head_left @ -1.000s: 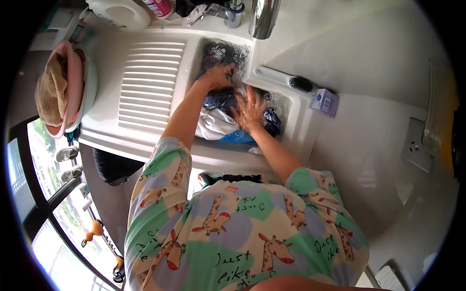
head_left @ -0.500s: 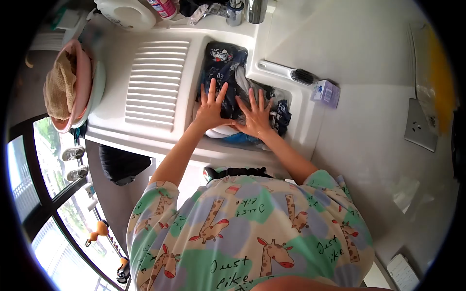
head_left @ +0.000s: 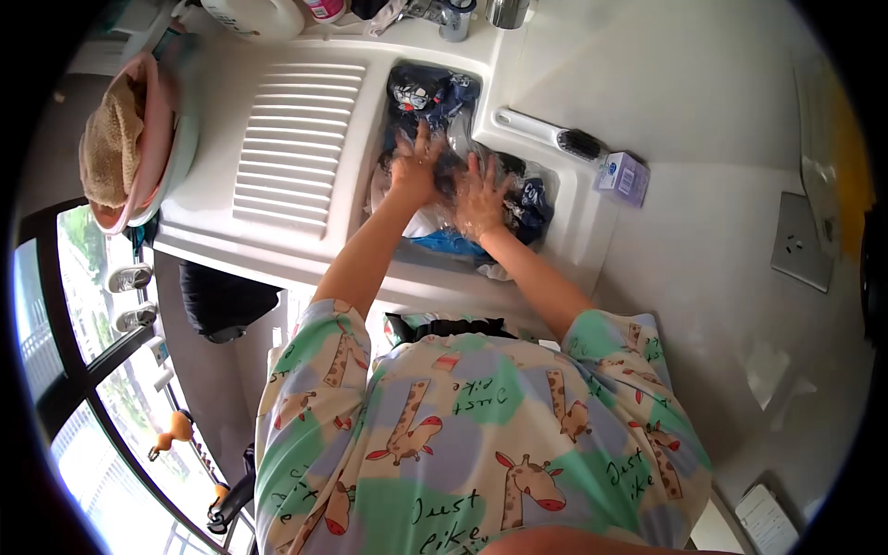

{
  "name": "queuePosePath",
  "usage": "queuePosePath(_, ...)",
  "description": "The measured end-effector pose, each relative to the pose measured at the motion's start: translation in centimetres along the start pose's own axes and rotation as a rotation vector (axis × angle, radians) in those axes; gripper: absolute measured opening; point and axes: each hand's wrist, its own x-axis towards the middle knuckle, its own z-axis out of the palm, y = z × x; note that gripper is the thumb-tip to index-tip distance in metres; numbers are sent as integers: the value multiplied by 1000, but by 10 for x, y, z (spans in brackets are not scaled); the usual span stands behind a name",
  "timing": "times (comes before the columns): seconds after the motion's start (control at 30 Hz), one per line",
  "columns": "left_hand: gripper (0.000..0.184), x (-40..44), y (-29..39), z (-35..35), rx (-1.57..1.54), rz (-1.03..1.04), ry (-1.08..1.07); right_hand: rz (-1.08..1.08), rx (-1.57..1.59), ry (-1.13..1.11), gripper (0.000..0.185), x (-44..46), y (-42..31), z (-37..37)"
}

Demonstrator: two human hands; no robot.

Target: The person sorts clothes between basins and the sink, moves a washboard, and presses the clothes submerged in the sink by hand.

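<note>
Wet clothes fill the laundry sink point(head_left: 575, 217). They include a dark printed garment point(head_left: 418, 91), a dark piece with white letters point(head_left: 534, 199) and a blue cloth point(head_left: 453, 242) near the front. With fingers spread, my left hand point(head_left: 414, 174) presses down into the clothes. Beside it, my right hand point(head_left: 479, 203) lies on the pile, its fingers also apart. Splashing water covers both hands in part. Neither hand grips a garment as far as I can see.
A ridged washboard surface point(head_left: 298, 148) lies left of the basin. Pink basin point(head_left: 159, 139) with a tan cloth point(head_left: 113, 143) stands at far left. A brush point(head_left: 546, 132) and a purple box point(head_left: 622, 178) rest along the right. Bottles and a tap area are at the back.
Both hands have gone down into the wet clothes, and water now splashes around them. The left hand has shifted slightly right. My view has tilted a little.
</note>
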Motion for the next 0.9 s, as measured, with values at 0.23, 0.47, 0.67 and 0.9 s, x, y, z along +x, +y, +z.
queuePosePath(0.23, 141, -65, -19, 26, -9, 99, 184, -190, 145, -56, 92, -24, 42, -50)
queuePosePath(0.47, 156, -79, -8, 26, 21, 50, 43, -11, 128, -205, 130, -43, 25, -66)
queuePosePath(0.67, 151, -68, 1, 27, 107, -26, -37, -29, 130, -136, 133, -37, 25, -48)
queuePosePath(0.9, 152, -66, 0, 25, 66, -36, -45, -77, 84, -44, 132, -31, 28, -22)
